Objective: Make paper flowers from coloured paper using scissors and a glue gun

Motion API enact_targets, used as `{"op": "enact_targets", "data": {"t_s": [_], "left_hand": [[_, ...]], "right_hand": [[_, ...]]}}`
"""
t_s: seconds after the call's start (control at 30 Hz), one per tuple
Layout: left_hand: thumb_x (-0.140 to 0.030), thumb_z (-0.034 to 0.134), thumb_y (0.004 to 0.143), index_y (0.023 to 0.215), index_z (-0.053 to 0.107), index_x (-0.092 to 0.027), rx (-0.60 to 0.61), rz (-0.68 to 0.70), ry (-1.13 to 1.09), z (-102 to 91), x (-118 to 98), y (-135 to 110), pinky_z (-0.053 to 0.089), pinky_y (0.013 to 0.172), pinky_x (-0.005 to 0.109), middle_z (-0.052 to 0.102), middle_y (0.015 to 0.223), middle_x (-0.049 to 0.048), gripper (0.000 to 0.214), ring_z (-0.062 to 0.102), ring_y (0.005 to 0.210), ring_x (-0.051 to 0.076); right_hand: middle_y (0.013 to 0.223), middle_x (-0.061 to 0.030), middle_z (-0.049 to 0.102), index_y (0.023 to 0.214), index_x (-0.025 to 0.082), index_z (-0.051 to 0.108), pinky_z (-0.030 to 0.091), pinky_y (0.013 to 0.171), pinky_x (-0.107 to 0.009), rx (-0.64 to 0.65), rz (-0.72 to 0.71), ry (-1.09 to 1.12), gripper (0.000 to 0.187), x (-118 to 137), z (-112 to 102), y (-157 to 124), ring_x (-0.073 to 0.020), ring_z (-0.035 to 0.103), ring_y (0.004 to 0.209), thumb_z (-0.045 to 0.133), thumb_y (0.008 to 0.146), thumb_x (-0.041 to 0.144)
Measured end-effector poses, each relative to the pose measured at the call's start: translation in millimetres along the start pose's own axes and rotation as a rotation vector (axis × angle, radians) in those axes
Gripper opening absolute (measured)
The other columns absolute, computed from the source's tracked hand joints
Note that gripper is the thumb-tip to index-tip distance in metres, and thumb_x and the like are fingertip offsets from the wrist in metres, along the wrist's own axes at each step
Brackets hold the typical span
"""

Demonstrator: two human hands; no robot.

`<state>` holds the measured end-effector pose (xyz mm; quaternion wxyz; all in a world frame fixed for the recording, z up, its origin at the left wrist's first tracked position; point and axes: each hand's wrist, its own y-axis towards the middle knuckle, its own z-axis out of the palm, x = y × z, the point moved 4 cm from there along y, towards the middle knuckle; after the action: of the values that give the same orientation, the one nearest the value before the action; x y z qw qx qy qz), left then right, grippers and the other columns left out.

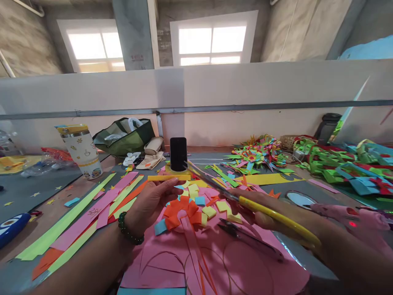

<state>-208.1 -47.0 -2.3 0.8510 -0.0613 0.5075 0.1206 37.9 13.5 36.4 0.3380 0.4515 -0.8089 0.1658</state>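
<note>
Between the thumb and fingers of my left hand (155,198) is a narrow yellow paper strip (158,178), held level. Scissors with yellow handles (276,219) are in my right hand (264,211); their blades point up and left, near the strip's right end. Below my hands, an orange paper flower (184,213) lies on pink paper sheets (245,262) marked with curved lines. Small folded yellow pieces (209,212) and blue pieces (160,227) are scattered around it. A dark pointed hand tool (248,237) rests on the pink paper under my right hand.
A phone (178,153) stands upright ahead. Long paper strips (89,215) cover the left side, near a tumbler (81,151) and a green bag (125,137). To the right are a pink glue gun (350,217) with a red light, a tape roll (299,199) and colourful paper pieces (258,153).
</note>
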Motion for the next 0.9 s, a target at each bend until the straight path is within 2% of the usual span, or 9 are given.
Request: {"op": "enact_targets", "data": {"t_s": [0.13, 0.27, 0.43, 0.6, 0.8, 0.9], "left_hand": [[-0.012, 0.068, 0.078, 0.086, 0.072, -0.010, 0.038, -0.007, 0.008, 1.7, 0, -2, 0.054, 0.059, 0.015, 0.074, 0.089, 0.0086, 0.010, 0.065, 0.060, 0.008], [-0.011, 0.063, 0.080, 0.085, 0.072, -0.010, 0.058, -0.042, 0.029, 4.0, 2, -4, 0.053, 0.059, 0.015, 0.074, 0.090, 0.0092, 0.009, 0.066, 0.062, 0.009], [-0.011, 0.068, 0.076, 0.081, 0.071, -0.010, 0.040, -0.083, 0.035, 8.3, 3, -8, 0.054, 0.060, 0.018, 0.074, 0.083, 0.0093, 0.006, 0.066, 0.059, 0.010], [-0.012, 0.071, 0.072, 0.080, 0.071, -0.011, 0.039, -0.109, 0.040, 10.5, 2, -10, 0.055, 0.061, 0.020, 0.074, 0.079, 0.0081, 0.009, 0.066, 0.058, 0.011], [-0.012, 0.068, 0.073, 0.076, 0.072, -0.011, 0.042, -0.123, 0.033, 5.6, 3, -8, 0.054, 0.061, 0.020, 0.074, 0.078, 0.0086, 0.005, 0.067, 0.060, 0.012], [-0.011, 0.066, 0.074, 0.074, 0.072, -0.010, 0.046, -0.128, 0.026, 4.9, 3, -8, 0.054, 0.059, 0.018, 0.073, 0.073, 0.0075, 0.006, 0.067, 0.058, 0.011]], "right_hand": [[0.092, -0.0079, 0.061, 0.119, 0.020, 0.059, 0.049, 0.070, -0.033, 0.054, 0.000, 0.025, 0.081, 2, 4, 6, -0.0226, 0.057, 0.082, 0.043, 0.070, 0.083], [0.082, -0.0060, 0.061, 0.115, 0.021, 0.062, 0.047, 0.059, -0.030, 0.163, -0.025, -0.004, 0.076, 5, 6, 10, -0.0203, 0.056, 0.072, 0.046, 0.070, 0.081], [0.090, -0.0082, 0.064, 0.123, 0.021, 0.058, 0.049, 0.069, -0.034, 0.156, -0.053, -0.121, 0.070, 11, 3, 9, -0.0237, 0.059, 0.079, 0.042, 0.079, 0.073], [0.092, -0.0098, 0.065, 0.116, 0.021, 0.063, 0.048, 0.070, -0.035, 0.153, -0.045, -0.158, 0.067, 13, 6, 8, -0.0258, 0.060, 0.081, 0.040, 0.080, 0.073], [0.086, -0.0079, 0.064, 0.122, 0.019, 0.060, 0.046, 0.067, -0.034, 0.102, -0.031, -0.078, 0.082, 8, 6, 7, -0.0231, 0.057, 0.075, 0.038, 0.074, 0.081], [0.091, -0.0091, 0.063, 0.125, 0.019, 0.059, 0.045, 0.067, -0.034, 0.112, -0.010, -0.081, 0.085, 5, 7, 5, -0.0243, 0.057, 0.078, 0.038, 0.073, 0.082]]}}
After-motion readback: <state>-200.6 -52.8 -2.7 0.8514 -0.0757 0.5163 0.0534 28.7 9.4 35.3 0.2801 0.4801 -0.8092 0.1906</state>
